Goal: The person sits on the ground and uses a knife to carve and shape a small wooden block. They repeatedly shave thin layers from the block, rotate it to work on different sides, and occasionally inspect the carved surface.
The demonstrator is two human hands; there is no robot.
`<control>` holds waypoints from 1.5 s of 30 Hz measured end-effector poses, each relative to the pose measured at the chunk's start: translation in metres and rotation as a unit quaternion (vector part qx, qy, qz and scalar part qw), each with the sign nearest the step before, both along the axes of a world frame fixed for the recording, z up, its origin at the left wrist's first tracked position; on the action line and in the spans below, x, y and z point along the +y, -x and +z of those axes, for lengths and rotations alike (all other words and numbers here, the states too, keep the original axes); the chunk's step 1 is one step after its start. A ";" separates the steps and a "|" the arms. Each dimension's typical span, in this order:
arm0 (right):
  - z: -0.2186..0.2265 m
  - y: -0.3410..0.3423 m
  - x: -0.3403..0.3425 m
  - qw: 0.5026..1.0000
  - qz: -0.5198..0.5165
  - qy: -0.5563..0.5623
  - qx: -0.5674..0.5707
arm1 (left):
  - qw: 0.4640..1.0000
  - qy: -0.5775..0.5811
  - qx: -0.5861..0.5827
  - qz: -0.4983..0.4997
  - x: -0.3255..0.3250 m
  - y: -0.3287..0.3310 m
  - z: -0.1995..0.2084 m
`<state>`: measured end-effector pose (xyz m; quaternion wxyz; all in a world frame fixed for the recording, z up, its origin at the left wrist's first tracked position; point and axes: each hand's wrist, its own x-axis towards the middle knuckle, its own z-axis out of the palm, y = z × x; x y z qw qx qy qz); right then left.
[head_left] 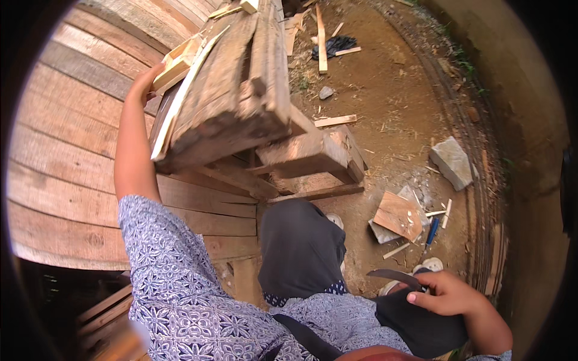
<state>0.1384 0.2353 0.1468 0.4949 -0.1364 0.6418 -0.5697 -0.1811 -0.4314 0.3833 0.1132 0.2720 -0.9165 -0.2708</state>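
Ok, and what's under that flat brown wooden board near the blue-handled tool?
Beneath the flat brown wooden board, edges of a pale grey slab, apparently stone, stick out. The board hides the slab's middle, so anything between them can't be seen.

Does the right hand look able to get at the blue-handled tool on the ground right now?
Probably not straight away: the right hand already holds a knife. Otherwise the way looks fairly free; nothing seems to cover the blue-handled tool beside the wooden board.
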 end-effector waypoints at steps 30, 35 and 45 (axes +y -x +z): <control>0.306 0.168 -0.061 0.748 -0.628 -0.180 -0.113 | 0.963 -0.268 -0.036 0.012 0.041 -0.178 0.021; 0.318 0.233 -0.051 0.761 -0.600 -0.246 -0.033 | 0.954 -0.235 -0.186 0.007 0.047 -0.198 0.040; 0.336 0.429 -0.157 0.811 -0.514 -0.268 -0.080 | 0.953 -0.234 -0.178 0.073 0.085 -0.210 0.025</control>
